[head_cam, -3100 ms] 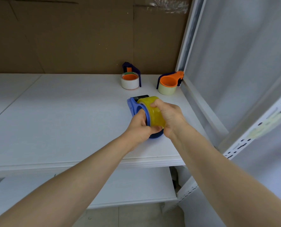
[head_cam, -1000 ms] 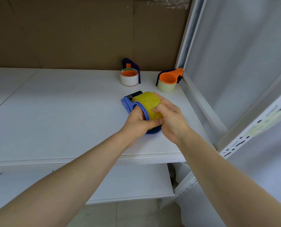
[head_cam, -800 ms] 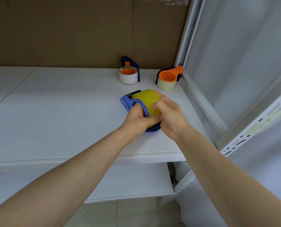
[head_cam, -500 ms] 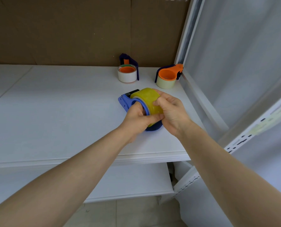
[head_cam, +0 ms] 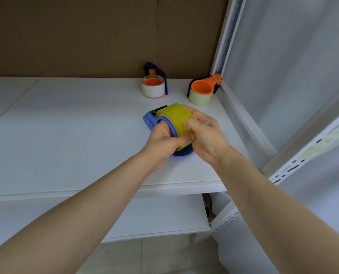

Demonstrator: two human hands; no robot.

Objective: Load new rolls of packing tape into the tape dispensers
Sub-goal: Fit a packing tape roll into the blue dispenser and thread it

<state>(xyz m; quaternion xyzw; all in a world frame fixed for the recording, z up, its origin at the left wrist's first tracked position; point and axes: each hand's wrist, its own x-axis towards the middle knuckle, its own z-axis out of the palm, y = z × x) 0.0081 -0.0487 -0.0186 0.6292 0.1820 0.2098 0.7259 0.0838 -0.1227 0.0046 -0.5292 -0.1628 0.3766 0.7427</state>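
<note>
Head view: the left hand (head_cam: 162, 141) grips the blue tape dispenser (head_cam: 150, 119), fingers curled round its frame. The right hand (head_cam: 206, 135) curls over the yellow tape roll (head_cam: 174, 113) seated in it. The dispenser rests on the white shelf (head_cam: 65, 125). Behind stand a white-roll dispenser (head_cam: 153, 87) and an orange dispenser (head_cam: 202, 89).

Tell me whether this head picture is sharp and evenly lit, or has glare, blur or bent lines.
Head view: soft, even light, no harsh glare on the yellow tape roll or blue dispenser; left hand and right hand sharp; white post leans from wide-angle distortion.
</note>
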